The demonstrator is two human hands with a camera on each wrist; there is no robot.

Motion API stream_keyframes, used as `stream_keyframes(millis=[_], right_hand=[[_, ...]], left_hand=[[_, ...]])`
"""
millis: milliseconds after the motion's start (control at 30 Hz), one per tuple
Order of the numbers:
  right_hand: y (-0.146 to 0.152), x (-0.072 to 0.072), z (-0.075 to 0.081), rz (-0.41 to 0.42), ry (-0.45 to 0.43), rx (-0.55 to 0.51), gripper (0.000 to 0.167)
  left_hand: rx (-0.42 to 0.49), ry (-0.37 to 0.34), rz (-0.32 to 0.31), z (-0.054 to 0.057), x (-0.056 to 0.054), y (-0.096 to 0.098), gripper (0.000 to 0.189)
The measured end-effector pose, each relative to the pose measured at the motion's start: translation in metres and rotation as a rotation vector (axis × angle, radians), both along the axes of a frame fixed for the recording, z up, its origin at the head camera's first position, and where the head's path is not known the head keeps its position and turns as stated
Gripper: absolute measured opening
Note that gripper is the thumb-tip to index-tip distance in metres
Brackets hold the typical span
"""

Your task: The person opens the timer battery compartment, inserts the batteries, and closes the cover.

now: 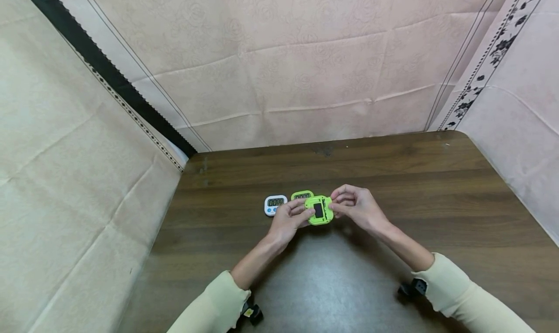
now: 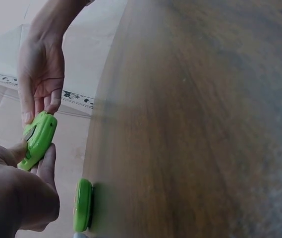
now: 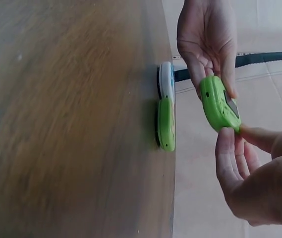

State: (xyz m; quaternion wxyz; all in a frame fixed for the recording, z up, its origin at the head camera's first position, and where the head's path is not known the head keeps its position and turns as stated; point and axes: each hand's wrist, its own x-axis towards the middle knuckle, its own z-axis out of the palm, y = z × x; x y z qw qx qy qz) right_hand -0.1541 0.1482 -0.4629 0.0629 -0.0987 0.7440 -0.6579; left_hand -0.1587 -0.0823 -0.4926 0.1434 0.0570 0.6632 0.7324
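A lime-green digital timer is held above the table, its back with a dark rectangular panel facing up. My left hand pinches its left side, thumb on top and fingers beneath. At the opposite edge, the thumb and fingertips of my right hand grip the same timer. Just behind lies a second green timer, partly covered by the held one in the head view. A white timer with blue buttons rests to its left, its display up. In the right wrist view, the held timer shows its rounded green edge.
The brown wood-grain table extends to both sides and toward me. Pale patterned cloth hangs behind it and along both sides, with a dark strip at the left corner.
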Motion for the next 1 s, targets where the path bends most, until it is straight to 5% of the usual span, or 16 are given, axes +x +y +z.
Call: stream_keyframes(millis=[500,1000], right_hand=[[-0.013,0.008,-0.001,-0.134,0.073,0.095,0.015],[-0.016,0.011,-0.001,-0.162,0.076,0.108,0.011]], left_hand=[[0.005,0.044,0.018,0.001,0.003,0.001,0.041],[0.004,0.080,0.056,-0.001,0.008,0.003,0.039]])
